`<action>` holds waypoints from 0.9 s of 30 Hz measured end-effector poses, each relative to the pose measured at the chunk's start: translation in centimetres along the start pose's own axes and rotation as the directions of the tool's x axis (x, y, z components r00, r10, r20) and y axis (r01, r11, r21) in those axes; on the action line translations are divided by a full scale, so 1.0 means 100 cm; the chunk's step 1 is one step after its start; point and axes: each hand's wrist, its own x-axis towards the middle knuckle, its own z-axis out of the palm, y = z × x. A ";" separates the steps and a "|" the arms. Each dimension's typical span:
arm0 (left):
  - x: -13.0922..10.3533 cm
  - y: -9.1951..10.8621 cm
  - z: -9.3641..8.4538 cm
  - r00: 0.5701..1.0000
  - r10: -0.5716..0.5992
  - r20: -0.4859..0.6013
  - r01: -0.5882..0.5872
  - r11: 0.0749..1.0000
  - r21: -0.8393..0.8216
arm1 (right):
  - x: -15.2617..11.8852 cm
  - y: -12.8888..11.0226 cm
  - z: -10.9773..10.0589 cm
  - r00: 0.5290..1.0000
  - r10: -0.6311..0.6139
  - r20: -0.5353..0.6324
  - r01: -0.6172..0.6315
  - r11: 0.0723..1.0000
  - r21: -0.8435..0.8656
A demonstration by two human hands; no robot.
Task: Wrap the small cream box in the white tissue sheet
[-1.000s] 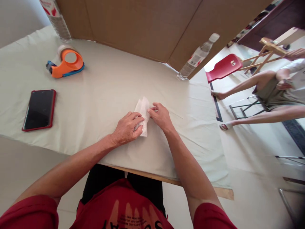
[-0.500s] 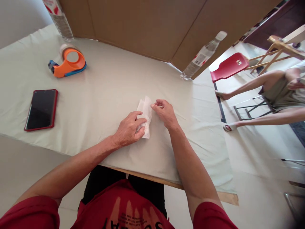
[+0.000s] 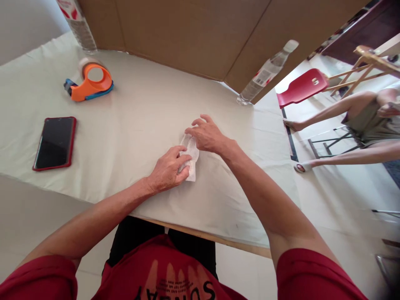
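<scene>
A thin, folded white tissue (image 3: 191,155) lies on the cloth in front of me; whether anything is wrapped inside it is hidden. My left hand (image 3: 168,167) curves over its left side, with fingertips and thumb pressing it down. At the tissue's far end is my right hand (image 3: 204,134). Its thumb and index finger are closed on the upper edge, which is folded over, while the other fingers reach up and stay off the paper.
A phone (image 3: 54,143) in a red case lies left, below an orange tape dispenser (image 3: 93,83). Water bottles (image 3: 83,35) (image 3: 265,75) stand against a cardboard panel (image 3: 187,37). Beyond the right table edge are a red chair (image 3: 303,87) and a seated person's legs (image 3: 343,110).
My right hand has moved left and away from me, from beside the tissue onto its far end. That end now looks folded over and shorter. My left hand has stayed in place.
</scene>
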 end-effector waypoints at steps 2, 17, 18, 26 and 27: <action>0.000 0.000 0.001 1.000 0.009 -0.013 -0.009 1.000 -0.002 | -0.004 0.010 0.001 0.984 0.102 -0.147 -0.093 0.994 0.065; 0.001 -0.002 0.001 0.999 0.028 -0.035 -0.029 1.000 -0.009 | -0.026 -0.009 0.018 0.689 0.656 0.307 -0.547 0.194 0.815; 0.001 -0.002 0.001 0.999 0.026 -0.030 -0.027 1.000 -0.008 | -0.024 -0.008 0.021 0.690 0.658 0.301 -0.537 0.187 0.822; 0.000 -0.001 0.001 0.999 0.028 -0.047 -0.029 0.999 -0.014 | -0.026 -0.010 0.036 0.671 0.700 0.245 -0.389 0.051 0.920; 0.000 -0.001 0.001 0.999 0.027 -0.046 -0.028 1.000 -0.013 | -0.025 -0.011 0.036 0.682 0.684 0.259 -0.384 0.033 0.923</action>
